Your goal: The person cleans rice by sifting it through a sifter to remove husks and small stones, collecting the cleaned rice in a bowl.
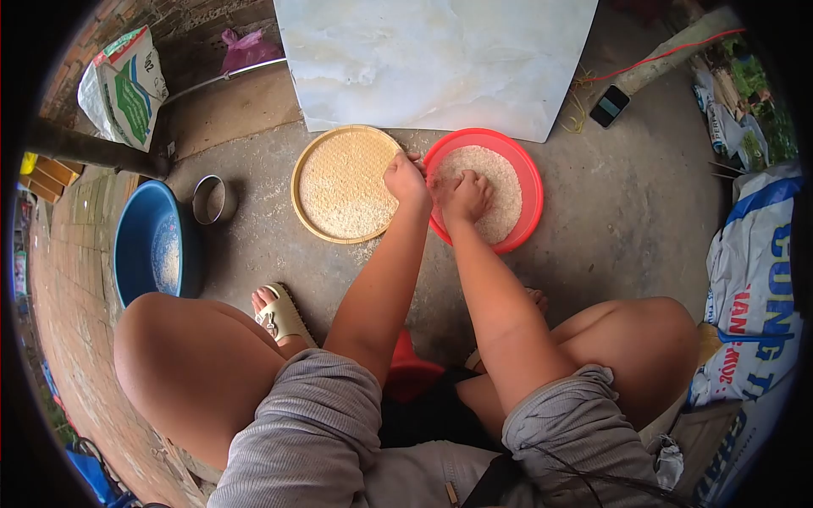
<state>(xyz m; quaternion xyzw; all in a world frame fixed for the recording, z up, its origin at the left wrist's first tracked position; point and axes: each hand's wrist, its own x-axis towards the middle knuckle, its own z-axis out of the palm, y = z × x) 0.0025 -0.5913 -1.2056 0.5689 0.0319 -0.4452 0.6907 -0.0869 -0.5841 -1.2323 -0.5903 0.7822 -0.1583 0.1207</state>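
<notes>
A round woven bamboo tray (296,196) with a layer of pale rice grains (343,203) rests at floor level in front of me. My left hand (406,179) is closed round its right rim. Just to the right, a red plastic basin (533,190) holds more rice (503,182). Over the left part of that basin, my right hand (467,196) reaches down into the rice with its fingers curled against the grains; the fingertips are partly hidden.
At left stand a blue basin (127,241) with some grains and a metal pot (213,201). A pale marbled board (432,63) lies beyond the tray. A phone (610,106) is at back right, printed sacks (754,288) at far right. Loose grains dot the concrete floor (254,245).
</notes>
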